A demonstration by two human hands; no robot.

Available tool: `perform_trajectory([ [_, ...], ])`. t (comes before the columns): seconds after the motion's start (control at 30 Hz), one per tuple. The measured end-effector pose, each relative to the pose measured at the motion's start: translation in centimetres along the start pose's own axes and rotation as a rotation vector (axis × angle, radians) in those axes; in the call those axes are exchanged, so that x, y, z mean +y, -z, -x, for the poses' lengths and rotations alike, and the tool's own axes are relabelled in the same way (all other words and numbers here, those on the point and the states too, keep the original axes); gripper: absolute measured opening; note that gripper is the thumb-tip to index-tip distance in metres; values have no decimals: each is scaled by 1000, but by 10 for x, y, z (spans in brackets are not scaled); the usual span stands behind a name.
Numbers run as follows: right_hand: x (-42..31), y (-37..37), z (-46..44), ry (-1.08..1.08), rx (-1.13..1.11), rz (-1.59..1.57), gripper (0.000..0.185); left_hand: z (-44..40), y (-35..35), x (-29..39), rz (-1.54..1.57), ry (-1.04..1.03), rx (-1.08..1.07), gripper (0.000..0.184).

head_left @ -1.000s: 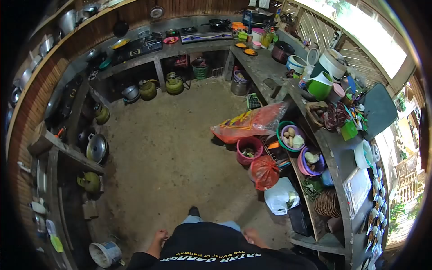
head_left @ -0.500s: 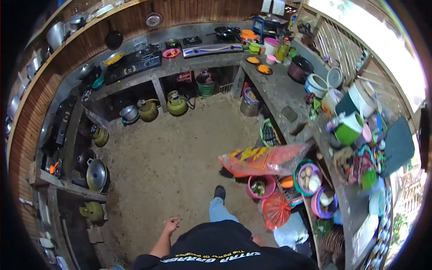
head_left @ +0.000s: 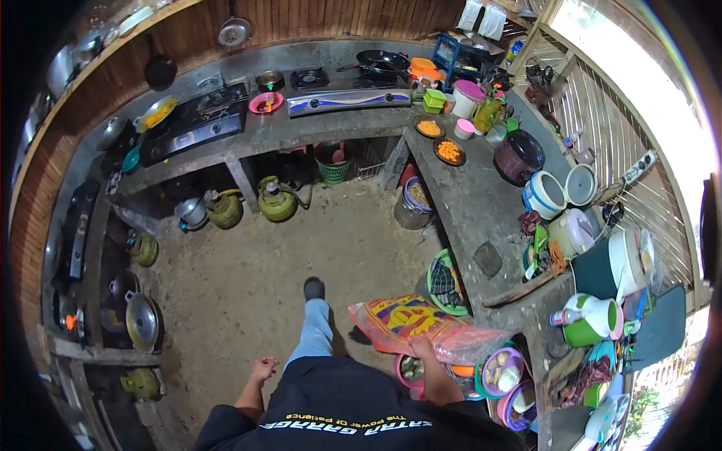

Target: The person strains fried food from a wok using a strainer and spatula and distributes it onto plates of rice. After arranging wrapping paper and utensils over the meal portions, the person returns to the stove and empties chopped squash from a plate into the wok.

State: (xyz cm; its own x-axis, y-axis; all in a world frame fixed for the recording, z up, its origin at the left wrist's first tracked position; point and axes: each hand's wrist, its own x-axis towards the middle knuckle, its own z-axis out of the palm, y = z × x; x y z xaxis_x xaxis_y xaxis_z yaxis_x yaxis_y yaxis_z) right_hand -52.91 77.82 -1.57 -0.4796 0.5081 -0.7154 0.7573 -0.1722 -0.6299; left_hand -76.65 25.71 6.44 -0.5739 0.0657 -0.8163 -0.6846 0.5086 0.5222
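My left hand (head_left: 263, 368) hangs low beside my body over the dirt floor, fingers loosely curled and nothing visible in them. My right hand (head_left: 422, 347) is stretched forward, over the near edge of a red and yellow plastic sack (head_left: 410, 319) in this view. Its fingers are mostly hidden, and whether it touches the sack I cannot tell. The sack lies slanted across tubs beside the right counter. Below it are a pink tub (head_left: 404, 368) with greens and a purple basin (head_left: 487, 383) holding round pale items.
A concrete counter (head_left: 316, 124) runs along the back, bearing gas stoves (head_left: 350, 103). Green gas cylinders (head_left: 277, 201) stand beneath it. On the right counter (head_left: 481, 218) are plates of orange food (head_left: 449, 152), a dark pot (head_left: 519, 158) and buckets. Dirt floor (head_left: 241, 301) lies ahead.
My view has moved forward, and the stoves and right counter look closer. My right hand has come forward from beside my body to the sack. One foot is farther ahead.
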Motion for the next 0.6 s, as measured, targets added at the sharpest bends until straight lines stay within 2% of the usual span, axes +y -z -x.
perform_trajectory([
  [0.07, -66, -9, -39, 125, 87, -10, 16, -42, 1, 30, 2, -18, -58, 22],
  [0.13, -118, -19, -61, 95, 64, -88, 17, -113, 10, 31, 40, -112, -150, 16],
  [0.17, -145, -24, -75, 81, 50, -129, 18, -159, 18, 30, 33, -246, -209, 13],
  [0.2, -141, -27, -116, 73, -34, -11, 21, -197, 25, 37, 34, -384, -268, 10],
  [0.23, -160, -34, -127, 45, -27, -66, 17, -223, 31, 56, 43, -517, -328, 8],
  [0.3, -195, -43, -136, -18, -8, -172, 10, -237, 34, 136, -195, -498, -172, 7],
  [0.33, -234, -42, -134, -143, -37, -339, 9, -237, 35, 185, -313, -477, -100, 8],
  [0.4, -267, -42, -167, -91, -109, -384, 7, -235, 24, 288, -36, -131, -36, 15],
  [0.43, -272, -39, -191, -64, -142, -409, 6, -257, 23, 324, -37, -203, -43, 18],
  [0.47, -269, -28, -218, 21, -382, -771, 11, -278, 17, 362, -37, -278, -56, 21],
  [0.53, -311, -25, -253, -4, -242, -893, 9, -295, 6, 456, -155, -418, -55, 19],
  [0.6, -371, -16, -271, 132, -66, -522, 11, -330, -5, 526, -161, -567, -53, 21],
])
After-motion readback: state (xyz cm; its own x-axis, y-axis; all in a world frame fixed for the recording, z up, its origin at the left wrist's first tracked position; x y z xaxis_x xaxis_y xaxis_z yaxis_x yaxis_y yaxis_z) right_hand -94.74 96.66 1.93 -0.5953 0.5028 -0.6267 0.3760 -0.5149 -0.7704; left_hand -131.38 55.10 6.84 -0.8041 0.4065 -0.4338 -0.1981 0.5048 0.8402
